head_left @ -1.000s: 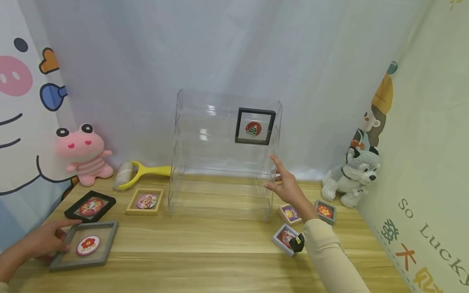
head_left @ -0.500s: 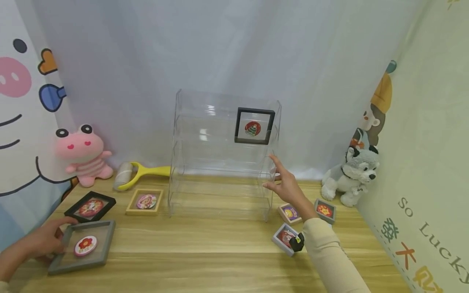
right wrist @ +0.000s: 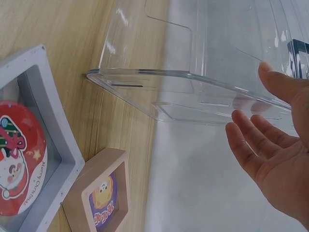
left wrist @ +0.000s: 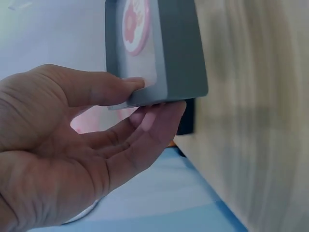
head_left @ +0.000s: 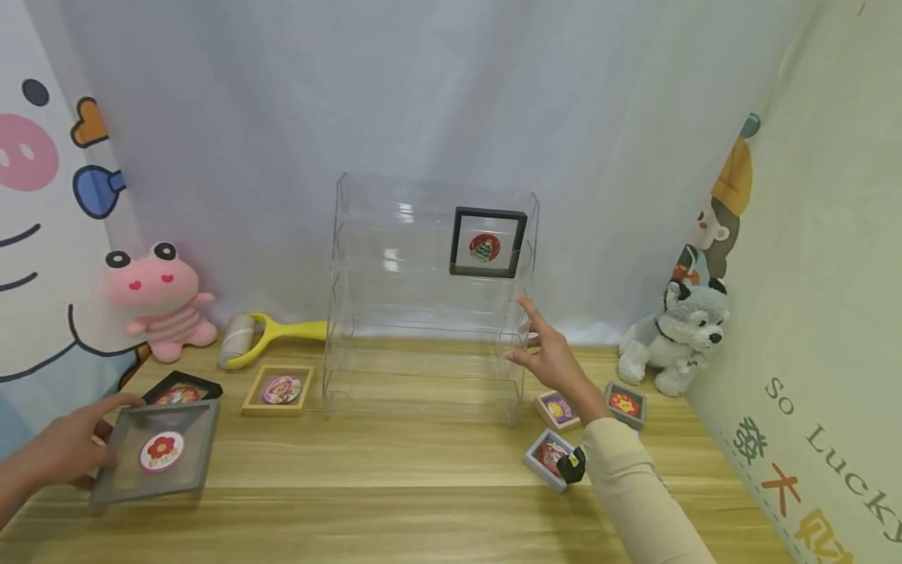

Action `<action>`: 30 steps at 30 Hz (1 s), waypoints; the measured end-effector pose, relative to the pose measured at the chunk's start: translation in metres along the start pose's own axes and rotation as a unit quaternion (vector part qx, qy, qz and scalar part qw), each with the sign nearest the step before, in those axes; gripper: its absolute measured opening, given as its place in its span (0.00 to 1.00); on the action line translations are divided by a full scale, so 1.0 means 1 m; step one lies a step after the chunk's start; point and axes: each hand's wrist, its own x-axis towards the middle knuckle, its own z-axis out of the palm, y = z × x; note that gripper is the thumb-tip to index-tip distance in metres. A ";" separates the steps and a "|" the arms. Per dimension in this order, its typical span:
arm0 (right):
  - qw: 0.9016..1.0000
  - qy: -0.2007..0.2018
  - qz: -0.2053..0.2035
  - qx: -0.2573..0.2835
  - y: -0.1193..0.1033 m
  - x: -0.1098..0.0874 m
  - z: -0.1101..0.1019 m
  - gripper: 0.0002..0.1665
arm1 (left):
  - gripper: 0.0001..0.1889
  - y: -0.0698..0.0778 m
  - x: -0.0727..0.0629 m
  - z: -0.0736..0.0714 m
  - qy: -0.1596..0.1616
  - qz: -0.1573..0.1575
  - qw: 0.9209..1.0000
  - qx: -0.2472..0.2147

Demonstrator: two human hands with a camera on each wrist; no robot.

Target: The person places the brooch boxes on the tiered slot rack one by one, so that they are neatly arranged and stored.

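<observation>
My left hand (head_left: 66, 446) pinches the left edge of a grey square display frame (head_left: 206, 450) with a red-flower badge inside. In the left wrist view the thumb lies over the rim of this frame (left wrist: 183, 55), with fingers beneath. The frame is tilted above the table, partly covering a black frame (head_left: 200, 384). At the clear acrylic tiered stand (head_left: 430, 384), my right hand (head_left: 553, 364) is beside the right side panel, fingers spread and relaxed. Light contact with the panel cannot be told. A black frame with a Christmas-tree badge (head_left: 485, 248) stands on an upper tier.
A wooden frame (head_left: 308, 389) lies left of the stand, near a yellow-handled lint roller (head_left: 282, 329) and pink plush (head_left: 158, 294). Right of the stand lie a beige frame (head_left: 546, 415), light grey frame (head_left: 539, 462) and dark grey frame (head_left: 625, 388). A husky plush (head_left: 694, 317) sits behind.
My left hand has raised the flower-badge frame off the table and tilted it up, moving slightly left and away from me, so it covers more of the black frame. The right hand keeps its place.
</observation>
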 end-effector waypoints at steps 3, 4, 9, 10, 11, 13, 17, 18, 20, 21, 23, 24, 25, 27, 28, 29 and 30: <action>1.000 0.001 0.000 -0.002 0.000 0.000 0.000 0.56 | 0.40 0.014 -0.001 -0.004 0.019 0.017 1.000 0.016; 1.000 0.001 0.001 -0.002 0.000 0.000 -0.001 0.56 | 0.41 0.019 -0.001 -0.005 0.027 0.024 0.999 0.021; 1.000 -0.002 0.006 0.002 -0.001 0.000 -0.001 0.56 | 0.42 0.039 -0.004 -0.013 0.053 0.072 0.996 0.026; 1.000 -0.003 0.007 0.002 -0.001 0.000 -0.001 0.56 | 0.42 0.042 -0.005 -0.014 0.056 0.083 0.995 0.024; 1.000 -0.004 0.008 0.002 -0.002 0.000 -0.001 0.56 | 0.42 0.046 -0.006 -0.016 0.058 0.096 0.993 0.025; 1.000 -0.004 0.008 0.001 -0.002 -0.001 -0.001 0.56 | 0.43 0.054 -0.007 -0.017 0.065 0.116 0.991 0.022; 1.000 -0.003 0.007 0.001 -0.002 -0.001 -0.001 0.56 | 0.49 0.071 -0.007 -0.018 0.093 0.162 0.982 0.023; 1.000 -0.003 0.006 0.001 -0.002 -0.001 -0.001 0.56 | 0.51 0.076 -0.007 -0.018 0.103 0.177 0.978 0.027; 1.000 -0.003 0.005 0.001 -0.002 0.000 -0.001 0.56 | 0.53 0.086 -0.005 -0.019 0.112 0.201 0.973 0.029; 1.000 -0.003 0.005 0.001 -0.002 0.000 -0.001 0.56 | 0.53 0.092 -0.004 -0.020 0.116 0.215 0.969 0.034; 1.000 -0.002 0.005 -0.002 -0.002 0.000 -0.001 0.56 | 0.51 0.103 -0.001 -0.022 0.118 0.229 0.966 0.038; 1.000 -0.002 0.006 -0.002 -0.002 0.000 -0.001 0.56 | 0.49 0.109 0.000 -0.024 0.119 0.231 0.965 0.038; 1.000 -0.002 0.006 -0.003 -0.002 0.000 -0.001 0.56 | 0.46 0.115 0.001 -0.025 0.116 0.233 0.965 0.033; 1.000 -0.002 0.008 -0.003 -0.002 0.000 -0.001 0.56 | 0.42 0.129 0.003 -0.028 0.116 0.233 0.965 0.032; 1.000 -0.002 0.009 -0.002 -0.002 0.000 -0.001 0.56 | 0.40 0.135 0.004 -0.030 0.116 0.232 0.965 0.032; 1.000 -0.001 0.010 -0.002 -0.002 0.000 0.000 0.56 | 0.38 0.142 0.006 -0.031 0.117 0.233 0.965 0.035; 1.000 -0.001 0.009 -0.001 -0.001 -0.001 0.000 0.56 | 0.37 0.149 0.007 -0.033 0.121 0.234 0.964 0.041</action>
